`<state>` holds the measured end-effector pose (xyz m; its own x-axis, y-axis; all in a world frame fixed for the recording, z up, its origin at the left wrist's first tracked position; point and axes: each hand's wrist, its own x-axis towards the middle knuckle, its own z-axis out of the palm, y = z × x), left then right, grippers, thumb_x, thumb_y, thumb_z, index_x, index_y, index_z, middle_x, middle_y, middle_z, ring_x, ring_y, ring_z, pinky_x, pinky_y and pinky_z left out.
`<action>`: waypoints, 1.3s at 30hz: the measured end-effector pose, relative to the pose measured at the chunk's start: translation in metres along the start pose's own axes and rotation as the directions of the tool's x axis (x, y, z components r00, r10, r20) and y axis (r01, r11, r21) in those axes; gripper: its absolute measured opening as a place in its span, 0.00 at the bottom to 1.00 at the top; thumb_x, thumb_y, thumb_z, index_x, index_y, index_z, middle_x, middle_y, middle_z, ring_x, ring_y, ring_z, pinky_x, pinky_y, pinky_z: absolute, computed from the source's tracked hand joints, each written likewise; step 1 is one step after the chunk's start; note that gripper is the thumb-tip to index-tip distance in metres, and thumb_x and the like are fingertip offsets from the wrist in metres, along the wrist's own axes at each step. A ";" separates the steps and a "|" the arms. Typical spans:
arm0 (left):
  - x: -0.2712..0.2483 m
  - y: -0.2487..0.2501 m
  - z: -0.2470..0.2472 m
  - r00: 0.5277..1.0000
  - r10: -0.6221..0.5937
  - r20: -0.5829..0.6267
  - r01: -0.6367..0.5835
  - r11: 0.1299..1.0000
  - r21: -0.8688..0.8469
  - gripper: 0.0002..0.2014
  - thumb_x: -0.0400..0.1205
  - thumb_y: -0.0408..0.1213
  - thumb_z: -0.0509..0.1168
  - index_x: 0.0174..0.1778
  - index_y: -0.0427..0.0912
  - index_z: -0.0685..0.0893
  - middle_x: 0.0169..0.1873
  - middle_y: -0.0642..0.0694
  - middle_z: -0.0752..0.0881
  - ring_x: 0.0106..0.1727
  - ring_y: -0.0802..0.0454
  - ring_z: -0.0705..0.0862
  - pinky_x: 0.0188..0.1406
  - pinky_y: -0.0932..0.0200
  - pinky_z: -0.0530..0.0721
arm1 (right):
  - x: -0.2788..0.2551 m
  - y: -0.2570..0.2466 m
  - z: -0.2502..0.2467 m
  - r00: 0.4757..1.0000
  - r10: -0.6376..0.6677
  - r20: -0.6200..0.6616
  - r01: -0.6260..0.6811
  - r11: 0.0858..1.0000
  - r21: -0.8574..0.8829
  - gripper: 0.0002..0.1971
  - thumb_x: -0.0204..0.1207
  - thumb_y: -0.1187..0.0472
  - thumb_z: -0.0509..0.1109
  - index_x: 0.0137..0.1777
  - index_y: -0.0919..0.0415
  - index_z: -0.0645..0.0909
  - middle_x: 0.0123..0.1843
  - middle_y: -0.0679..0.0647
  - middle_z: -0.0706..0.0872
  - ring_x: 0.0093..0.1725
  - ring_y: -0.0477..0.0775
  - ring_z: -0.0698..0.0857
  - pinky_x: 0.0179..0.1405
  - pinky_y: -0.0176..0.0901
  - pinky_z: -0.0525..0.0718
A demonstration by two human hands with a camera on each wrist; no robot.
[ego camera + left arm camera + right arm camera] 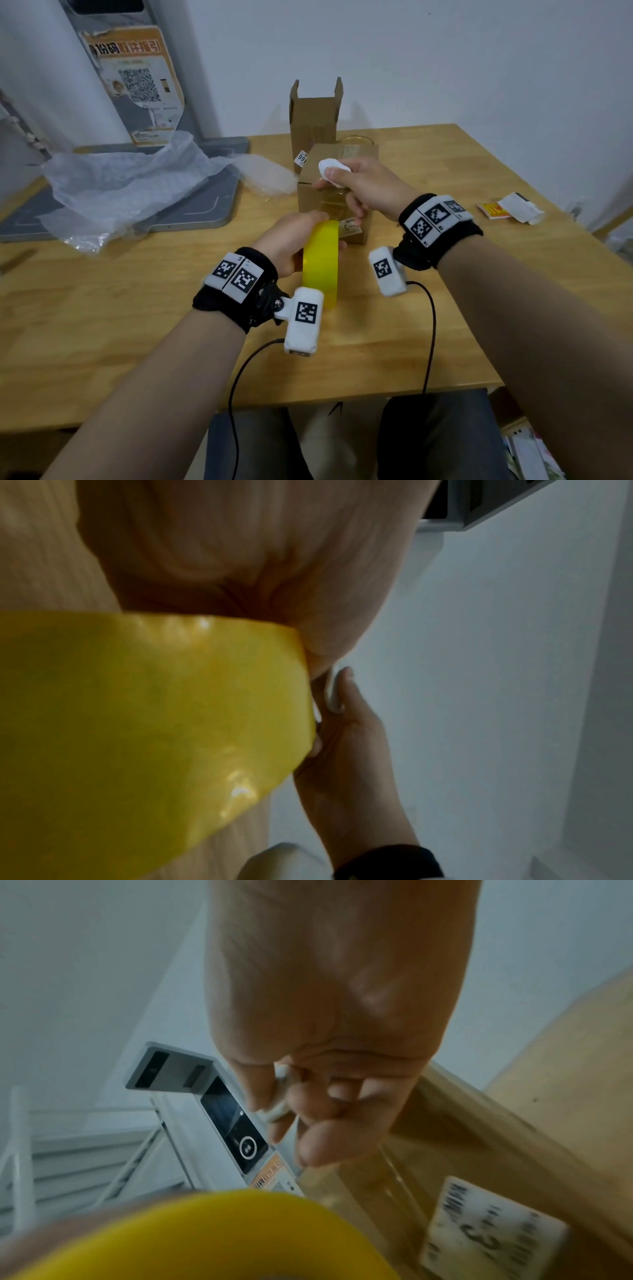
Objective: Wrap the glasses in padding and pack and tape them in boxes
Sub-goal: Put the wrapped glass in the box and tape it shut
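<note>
On the table (pixel 445 164) in front of you, the closed cardboard box (pixel 330 178) stands upright, with clear tape already running over its top and down the near face. Your left hand (pixel 291 240) is curled round the yellow tape roll (pixel 322 260), holding it on edge just below the box's near side, probably so the strip pulled from it stays taut against the cardboard. Your right hand (pixel 363 186) sits against the top front edge of the box, fingers closed round a small white tool (pixel 332 169). It looks like a cutter, held there ready to sever the tape close to the box, though no blade shows in any view. From the right wrist view, the label (pixel 493 1229) on the box face lies partly under the tape.

Behind it, a second box (pixel 313 116) stands with its flaps up and unsealed, and a glass (pixel 356 139) peeks out beside it, unwrapped as far as I can tell. The padding sheet (pixel 130 185) lies crumpled at the left, kept within reach for that glass.

My reading: one box is nearly sealed and one is left to fill. Keep the strip tight while you cut, or it may curl back on itself.
</note>
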<state>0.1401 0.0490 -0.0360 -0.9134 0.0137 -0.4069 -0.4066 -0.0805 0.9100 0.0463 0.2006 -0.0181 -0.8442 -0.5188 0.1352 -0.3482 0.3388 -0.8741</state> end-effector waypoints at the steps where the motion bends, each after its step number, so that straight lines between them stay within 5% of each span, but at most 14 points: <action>1: 0.000 0.000 0.001 1.000 0.001 0.000 -0.001 1.000 -0.002 0.16 0.91 0.43 0.61 0.68 0.34 0.80 0.43 0.32 0.92 0.33 0.42 0.92 0.35 0.52 0.92 | -0.002 0.004 0.001 1.000 0.027 -0.014 -0.027 1.000 0.004 0.16 0.90 0.49 0.63 0.60 0.58 0.88 0.50 0.62 0.93 0.20 0.52 0.75 0.22 0.45 0.82; 4: -0.001 0.001 0.000 1.000 0.017 -0.002 -0.017 1.000 -0.002 0.17 0.92 0.43 0.62 0.69 0.33 0.80 0.42 0.32 0.92 0.33 0.43 0.91 0.33 0.53 0.92 | -0.009 0.010 0.004 0.996 0.087 -0.007 -0.088 0.995 -0.039 0.17 0.91 0.50 0.63 0.64 0.59 0.88 0.24 0.42 0.84 0.20 0.50 0.74 0.23 0.47 0.84; 6: -0.001 0.000 0.001 1.000 0.021 0.000 -0.021 1.000 0.001 0.17 0.92 0.44 0.62 0.69 0.34 0.81 0.40 0.33 0.92 0.32 0.44 0.92 0.32 0.53 0.92 | -0.014 0.013 0.006 0.993 0.114 0.030 -0.109 0.985 -0.132 0.17 0.91 0.49 0.63 0.67 0.58 0.87 0.19 0.42 0.80 0.21 0.52 0.76 0.25 0.48 0.86; 11: -0.004 0.001 0.004 1.000 0.028 0.005 -0.028 1.000 -0.001 0.14 0.92 0.42 0.61 0.63 0.35 0.82 0.44 0.32 0.92 0.35 0.42 0.90 0.41 0.51 0.91 | -0.028 0.041 0.007 0.942 0.316 0.112 -0.283 0.929 -0.238 0.17 0.91 0.48 0.61 0.70 0.57 0.81 0.28 0.59 0.80 0.23 0.54 0.81 0.25 0.48 0.88; 14: -0.006 0.002 0.006 1.000 0.031 0.007 -0.031 1.000 0.006 0.10 0.92 0.42 0.60 0.57 0.38 0.81 0.42 0.33 0.91 0.36 0.41 0.90 0.47 0.47 0.90 | -0.044 0.046 -0.008 0.933 0.355 0.065 -0.329 0.911 -0.250 0.16 0.90 0.46 0.63 0.59 0.58 0.84 0.29 0.56 0.84 0.25 0.55 0.80 0.26 0.46 0.84; 17: -0.008 0.004 0.014 0.999 0.042 0.014 -0.043 0.998 0.040 0.07 0.92 0.41 0.60 0.58 0.40 0.79 0.41 0.33 0.91 0.35 0.42 0.91 0.37 0.50 0.91 | -0.060 0.051 -0.032 0.911 0.413 0.000 -0.380 0.836 -0.395 0.23 0.85 0.45 0.71 0.37 0.64 0.82 0.20 0.50 0.74 0.23 0.54 0.71 0.23 0.40 0.71; 20: -0.008 0.005 0.023 0.997 0.069 0.040 -0.070 0.997 0.039 0.05 0.92 0.38 0.61 0.59 0.40 0.76 0.47 0.29 0.89 0.33 0.42 0.91 0.28 0.50 0.91 | -0.076 0.054 -0.044 0.842 0.540 0.009 -0.453 0.715 -0.532 0.27 0.80 0.43 0.76 0.31 0.61 0.73 0.24 0.54 0.69 0.22 0.55 0.65 0.26 0.39 0.64; 23: -0.008 0.002 0.028 0.995 0.055 0.080 -0.053 0.998 -0.022 0.07 0.93 0.39 0.58 0.56 0.40 0.76 0.44 0.31 0.89 0.36 0.40 0.90 0.36 0.47 0.92 | -0.086 0.049 -0.046 0.812 0.581 -0.059 -0.522 0.675 -0.522 0.26 0.77 0.40 0.78 0.36 0.64 0.80 0.28 0.60 0.77 0.26 0.59 0.74 0.29 0.40 0.67; 25: -0.006 0.002 0.029 0.994 0.042 0.096 -0.035 0.997 -0.071 0.15 0.93 0.43 0.55 0.63 0.35 0.78 0.44 0.32 0.91 0.39 0.40 0.91 0.46 0.45 0.91 | -0.087 0.037 -0.047 0.867 0.482 -0.122 -0.473 0.723 -0.503 0.28 0.82 0.40 0.73 0.54 0.71 0.87 0.44 0.70 0.88 0.40 0.68 0.86 0.34 0.42 0.76; 28: -0.006 0.006 0.036 0.995 0.081 0.059 -0.074 0.990 -0.118 0.22 0.92 0.46 0.55 0.73 0.32 0.79 0.53 0.30 0.91 0.47 0.39 0.91 0.57 0.44 0.88 | -0.085 0.009 -0.043 0.937 0.317 -0.146 -0.348 0.882 -0.317 0.31 0.85 0.32 0.60 0.57 0.60 0.90 0.45 0.57 0.91 0.41 0.55 0.86 0.35 0.45 0.82; 31: -0.008 0.014 0.044 0.980 0.197 0.005 -0.193 0.966 -0.175 0.12 0.93 0.44 0.55 0.67 0.45 0.79 0.67 0.29 0.84 0.58 0.37 0.85 0.55 0.38 0.82 | -0.085 -0.013 -0.030 0.944 0.327 0.038 -0.322 0.941 -0.106 0.36 0.80 0.24 0.58 0.61 0.54 0.88 0.52 0.52 0.94 0.51 0.56 0.92 0.50 0.53 0.91; 34: -0.010 0.021 0.047 0.967 0.255 -0.017 -0.254 0.947 -0.197 0.07 0.94 0.40 0.54 0.56 0.52 0.76 0.63 0.35 0.83 0.58 0.38 0.83 0.50 0.41 0.84 | -0.081 -0.011 -0.017 0.955 0.284 0.089 -0.295 0.943 0.155 0.25 0.83 0.40 0.70 0.69 0.58 0.84 0.63 0.61 0.92 0.62 0.63 0.91 0.66 0.61 0.89; 39: -0.014 0.029 0.047 0.933 0.359 -0.001 -0.359 0.932 0.052 0.09 0.95 0.38 0.53 0.61 0.53 0.78 0.58 0.39 0.82 0.53 0.42 0.82 0.46 0.48 0.83 | -0.081 -0.004 -0.003 0.976 0.213 0.044 -0.210 0.868 0.449 0.18 0.83 0.60 0.74 0.70 0.68 0.83 0.64 0.69 0.90 0.66 0.69 0.89 0.74 0.69 0.81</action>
<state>0.1405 0.0930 -0.0002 -0.9984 -0.0170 -0.0531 -0.0526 -0.0277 0.9982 0.1146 0.2435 -0.0236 -0.8802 -0.4687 -0.0752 0.0581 0.0508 -0.9970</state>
